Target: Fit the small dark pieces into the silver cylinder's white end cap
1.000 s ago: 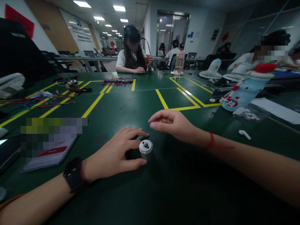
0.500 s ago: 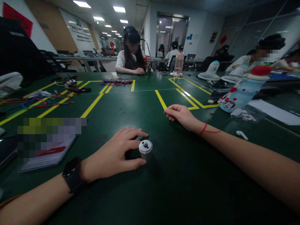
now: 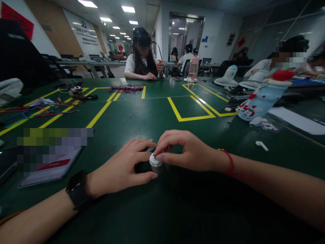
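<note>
A small round metal motor (image 3: 156, 166) with a pale top face stands upright on the green tabletop. My left hand (image 3: 124, 166) lies on the table from the left, its thumb and fingers around the motor's side. Over the motor's top is my right hand (image 3: 186, 150), thumb and index finger pinched together right at the shaft in the middle. The fingertips cover part of the top face, so I cannot see whether they hold the shaft or some tiny piece.
A flat printed sheet or pouch (image 3: 54, 169) lies left. Loose coloured wires (image 3: 56, 110) are farther left, a wire bundle (image 3: 127, 88) beyond. At right are a blue bottle (image 3: 262, 101), a small plastic bag (image 3: 269, 126) and a white earbud (image 3: 262, 145). A person (image 3: 142, 64) sits opposite.
My right hand has come in from the right, toward me and to the left, and its pinched fingertips now touch the motor's top. My left hand stays around the motor.
</note>
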The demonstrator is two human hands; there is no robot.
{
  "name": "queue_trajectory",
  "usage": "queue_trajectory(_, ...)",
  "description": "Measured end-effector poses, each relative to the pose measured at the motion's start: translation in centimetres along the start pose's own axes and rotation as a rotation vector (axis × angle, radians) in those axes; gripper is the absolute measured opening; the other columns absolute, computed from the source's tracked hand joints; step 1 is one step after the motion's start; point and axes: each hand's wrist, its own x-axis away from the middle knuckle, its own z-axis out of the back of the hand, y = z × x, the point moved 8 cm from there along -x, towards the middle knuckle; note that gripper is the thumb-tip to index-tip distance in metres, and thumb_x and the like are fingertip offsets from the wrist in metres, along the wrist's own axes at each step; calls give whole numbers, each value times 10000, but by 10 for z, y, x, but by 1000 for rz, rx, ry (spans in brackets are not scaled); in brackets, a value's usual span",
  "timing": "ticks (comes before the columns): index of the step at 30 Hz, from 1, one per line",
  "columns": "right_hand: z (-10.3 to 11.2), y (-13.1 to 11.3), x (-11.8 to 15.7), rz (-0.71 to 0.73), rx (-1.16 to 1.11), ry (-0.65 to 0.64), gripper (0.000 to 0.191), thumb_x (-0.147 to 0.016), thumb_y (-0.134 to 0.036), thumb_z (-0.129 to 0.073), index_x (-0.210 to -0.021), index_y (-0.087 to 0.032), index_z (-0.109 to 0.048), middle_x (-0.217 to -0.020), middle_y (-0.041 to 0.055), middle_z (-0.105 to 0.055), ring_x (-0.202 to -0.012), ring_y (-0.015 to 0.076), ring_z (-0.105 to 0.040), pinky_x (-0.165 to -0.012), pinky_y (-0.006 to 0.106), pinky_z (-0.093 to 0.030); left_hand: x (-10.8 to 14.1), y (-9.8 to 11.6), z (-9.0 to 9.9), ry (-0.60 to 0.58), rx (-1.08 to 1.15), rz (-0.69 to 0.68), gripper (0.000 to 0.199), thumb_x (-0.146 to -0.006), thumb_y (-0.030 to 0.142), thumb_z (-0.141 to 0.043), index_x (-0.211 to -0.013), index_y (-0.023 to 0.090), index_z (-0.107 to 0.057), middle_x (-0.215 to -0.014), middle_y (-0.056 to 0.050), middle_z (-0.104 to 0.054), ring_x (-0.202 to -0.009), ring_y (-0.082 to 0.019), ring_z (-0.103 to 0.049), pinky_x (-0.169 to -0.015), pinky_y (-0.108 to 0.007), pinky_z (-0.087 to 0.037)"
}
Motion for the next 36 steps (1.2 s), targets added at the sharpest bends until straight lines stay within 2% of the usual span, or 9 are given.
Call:
queue_trajectory(5, -2, 2, 0, -90, -30, 50, 142, -831, -280, -667, -880, -148, -689, -886, 30, -632, -772, 114, -575, -684, 238, -470, 1, 0, 1, 15, 10, 1, 281, -836, 383, -661, -1100, 288, -656, -1282, -47, -533, -1188, -291, -478, -1000, -450, -392)
queue_trajectory(10, 14, 11, 1, -177, -146, 126, 204, -849, -335, -644, -906, -140, -663, -880, 31, -627, -746, 110, -570, -650, 235, -459, 1, 1, 3, 14, 20, 5, 259, -826, 381, -670, -1058, 265, -667, -1293, -47, -536, -1187, -290, -488, -1010, -445, -388)
queue_trajectory(13, 16, 21, 2, -144, -57, -14, 194, -842, -328, -657, -888, -140, -674, -878, 31, -628, -772, 117, -569, -695, 248, -453, 2, 0, 4, 14, 18, 8, 265, -830, 386, -669, -1069, 270, -669, -1327, -48, -516, -1210, -297, -477, -1013, -454, -386)
queue_trajectory(16, 8, 35, 6, -99, 49, -231, 163, -845, -300, -660, -902, -152, -696, -933, 39, -627, -871, 134, -576, -809, 283, -441, 4, -2, 4, 16, 20, 2, 296, -833, 380, -670, -1116, 292, -659, -1348, -40, -508, -1230, -300, -465, -1028, -470, -371)
queue_trajectory(19, 0, 46, 11, -61, 139, -365, 162, -827, -323, -684, -896, -182, -724, -960, 37, -612, -938, 153, -552, -873, 322, -399, 4, -4, 3, 14, 19, -1, 312, -837, 384, -666, -1137, 302, -652, -1359, -39, -505, -1237, -303, -462, -1025, -476, -373)
queue_trajectory(28, -5, 46, 13, -21, 186, -412, 165, -831, -327, -683, -933, -210, -739, -963, 33, -590, -946, 155, -527, -895, 331, -357, 4, -2, 1, 8, -5, -14, 346, -859, 389, -645, -1191, 296, -612, -1379, -42, -484, -1254, -290, -443, -1041, -461, -359)
queue_trajectory(31, -1, 48, 13, -58, 91, -407, 197, -818, -313, -696, -976, -200, -726, -989, 36, -607, -976, 159, -532, -906, 324, -366, 4, -2, 1, 0, -14, -9, 319, -864, 396, -639, -1167, 296, -624, -1380, -36, -479, -1251, -287, -445, -1035, -454, -364)
queue_trajectory(33, 3, 54, 14, -140, -71, -384, 235, -799, -301, -712, -1005, -189, -713, -1007, 38, -622, -955, 154, -548, -865, 302, -397, 4, -2, 0, 1, -20, -9, 327, -867, 401, -635, -1176, 295, -619, -1381, -35, -479, -1252, -285, -443, -1033, -449, -366)
queue_trajectory(36, 15, 77, 15, -346, -443, -208, 232, -768, -264, -731, -978, -168, -705, -960, 31, -652, -857, 130, -575, -773, 261, -430, 3, -1, 0, 8, -23, -10, 378, -873, 404, -629, -1234, 301, -586, -1391, -34, -472, -1254, -281, -442, -1029, -443, -368)
